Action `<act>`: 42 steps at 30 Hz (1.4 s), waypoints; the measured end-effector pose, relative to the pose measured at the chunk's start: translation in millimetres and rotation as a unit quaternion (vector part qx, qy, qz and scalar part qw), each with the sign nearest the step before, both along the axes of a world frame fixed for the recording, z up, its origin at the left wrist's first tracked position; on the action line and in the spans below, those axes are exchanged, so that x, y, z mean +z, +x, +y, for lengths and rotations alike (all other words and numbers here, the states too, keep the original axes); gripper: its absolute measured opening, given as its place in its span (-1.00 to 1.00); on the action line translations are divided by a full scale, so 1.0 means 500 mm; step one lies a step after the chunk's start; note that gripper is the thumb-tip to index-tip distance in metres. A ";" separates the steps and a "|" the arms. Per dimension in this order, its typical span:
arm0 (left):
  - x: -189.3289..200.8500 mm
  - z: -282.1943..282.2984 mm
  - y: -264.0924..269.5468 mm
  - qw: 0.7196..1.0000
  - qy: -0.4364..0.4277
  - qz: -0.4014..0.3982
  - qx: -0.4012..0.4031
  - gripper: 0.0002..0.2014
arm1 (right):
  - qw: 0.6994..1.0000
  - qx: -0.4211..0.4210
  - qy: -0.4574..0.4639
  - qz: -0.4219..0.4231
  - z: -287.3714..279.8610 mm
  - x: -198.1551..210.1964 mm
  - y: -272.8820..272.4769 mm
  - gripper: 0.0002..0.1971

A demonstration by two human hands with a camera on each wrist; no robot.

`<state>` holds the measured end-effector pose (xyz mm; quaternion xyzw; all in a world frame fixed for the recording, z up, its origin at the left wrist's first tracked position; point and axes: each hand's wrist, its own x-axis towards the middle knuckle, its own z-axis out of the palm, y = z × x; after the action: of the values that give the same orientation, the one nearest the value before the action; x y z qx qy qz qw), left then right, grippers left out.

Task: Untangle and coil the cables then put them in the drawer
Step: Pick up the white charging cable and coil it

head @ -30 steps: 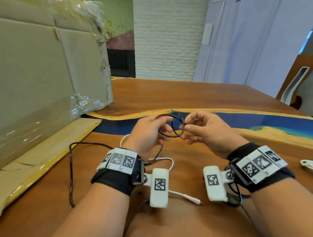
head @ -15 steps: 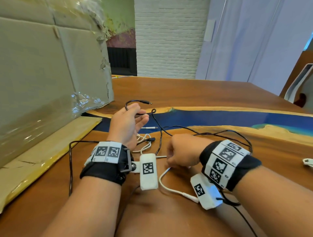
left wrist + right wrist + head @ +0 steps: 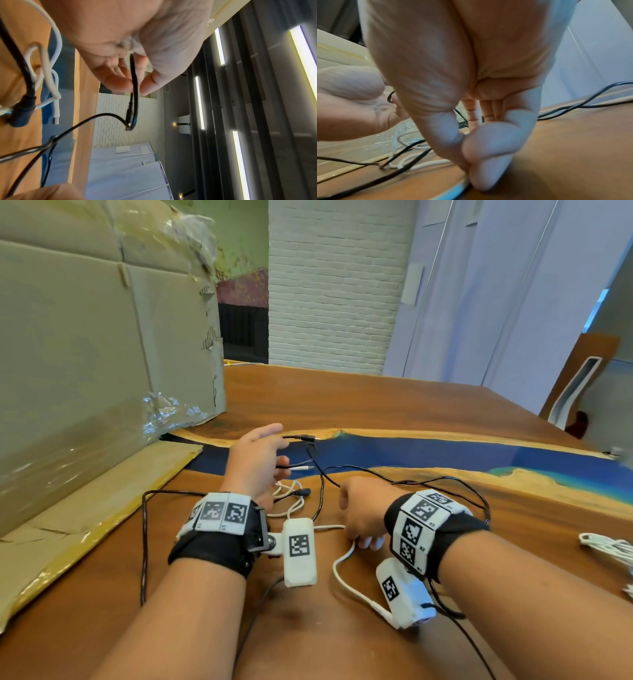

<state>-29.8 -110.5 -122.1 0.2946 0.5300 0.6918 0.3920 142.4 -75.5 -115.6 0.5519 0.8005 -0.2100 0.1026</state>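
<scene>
Square coded markers on wristbands (image 3: 219, 513), nothing legible

White brick wall (image 3: 334, 285) behind a wooden table (image 3: 359, 398) with cardboard box (image 3: 85, 337)

I am counting two hands (image 3: 255, 463) (image 3: 364, 510), two black cables (image 3: 428, 481) (image 3: 144, 542), two white cables (image 3: 342, 573) (image 3: 609, 547), one cardboard box (image 3: 85, 344).

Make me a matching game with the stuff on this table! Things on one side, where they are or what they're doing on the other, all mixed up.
Things:
1. left hand
2. right hand
3. cardboard box
4. white cable bundle

Places or states:
A. stands at the table's left side
B. pinches the white cable down at the table
C. lies at the far right edge
D. holds the black cable up

Pairs: 1-D, 2-B, 3-A, 4-C
</scene>
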 end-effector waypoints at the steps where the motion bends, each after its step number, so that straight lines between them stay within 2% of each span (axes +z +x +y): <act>1: 0.004 -0.002 0.004 0.999 0.009 -0.031 0.001 -0.70 | 1.000 0.000 0.012 -0.012 -0.001 0.003 0.002 -0.73; 4: 0.009 -0.002 0.004 0.997 0.021 -0.071 -0.001 -0.73 | 0.999 -0.013 0.026 -0.034 -0.005 0.007 0.009 -0.76; 7: 0.006 0.001 -0.003 0.998 0.015 -0.067 0.003 -0.74 | 0.998 -0.018 0.044 -0.037 -0.003 0.018 0.016 -0.87; 9: 0.004 0.001 -0.006 1.000 0.005 -0.007 -0.007 -0.69 | 0.996 -0.054 0.058 0.031 0.007 0.038 0.028 -0.84; 10: 0.003 0.001 -0.008 0.999 -0.001 0.029 -0.014 -0.67 | 0.989 -0.089 0.053 0.102 0.014 0.052 0.035 -0.82; 12: 0.005 -0.001 -0.010 0.998 -0.009 0.057 -0.012 -0.67 | 0.944 -0.159 0.029 0.286 0.019 0.092 0.053 -0.83; 14: 0.006 -0.002 -0.009 0.998 -0.017 0.065 -0.019 -0.68 | 0.874 -0.183 0.011 0.450 0.015 0.146 0.068 -0.84; 18: 0.010 -0.007 0.009 0.996 -0.016 0.070 -0.054 -0.77 | 0.782 -0.139 0.004 0.607 -0.002 0.239 0.083 -0.79; 20: 0.018 -0.016 0.024 0.990 -0.006 0.095 -0.100 -0.74 | 0.742 -0.115 0.014 0.660 -0.009 0.270 0.084 -0.78; 23: 0.020 -0.024 0.048 0.971 0.034 0.154 -0.181 -0.55 | 0.683 -0.083 0.019 0.726 -0.017 0.298 0.080 -0.79; 25: 0.015 -0.024 0.061 0.954 0.027 0.180 -0.237 -0.44 | 0.663 -0.059 0.020 0.746 -0.019 0.308 0.077 -0.81; 26: 0.010 -0.022 0.066 0.948 0.006 0.201 -0.247 -0.46 | 0.654 -0.051 0.025 0.754 -0.019 0.311 0.078 -0.80; 30: -0.005 -0.013 0.074 0.937 -0.054 0.291 -0.186 -0.91 | 0.602 -0.062 0.042 0.795 -0.013 0.321 0.092 -0.79; 31: -0.008 -0.012 0.073 0.942 -0.053 0.293 -0.156 -0.93 | 0.592 -0.069 0.045 0.802 -0.011 0.320 0.099 -0.80; 34: -0.008 -0.005 0.058 0.965 -0.046 0.251 -0.063 -0.83 | 0.564 -0.095 0.050 0.819 -0.002 0.306 0.124 -0.83; 36: -0.005 -0.005 0.047 0.970 -0.045 0.238 -0.036 -0.57 | 0.559 -0.104 0.043 0.822 0.005 0.286 0.138 -0.84; 37: 0.000 -0.009 0.045 0.971 -0.033 0.235 -0.031 -0.51 | 0.567 -0.102 0.039 0.816 0.007 0.272 0.141 -0.84; 40: 0.009 -0.014 0.062 0.962 0.018 0.270 -0.041 -0.59 | 0.625 -0.067 0.023 0.778 0.005 0.220 0.135 -0.82; 42: 0.008 -0.013 0.083 0.953 0.025 0.291 -0.081 -0.63 | 0.647 -0.039 -0.005 0.762 -0.001 0.188 0.126 -0.79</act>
<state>11.9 -116.7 -118.2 0.5352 0.5779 0.5548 0.2680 205.5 -75.8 -21.5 0.2277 0.5732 -0.5639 -0.5493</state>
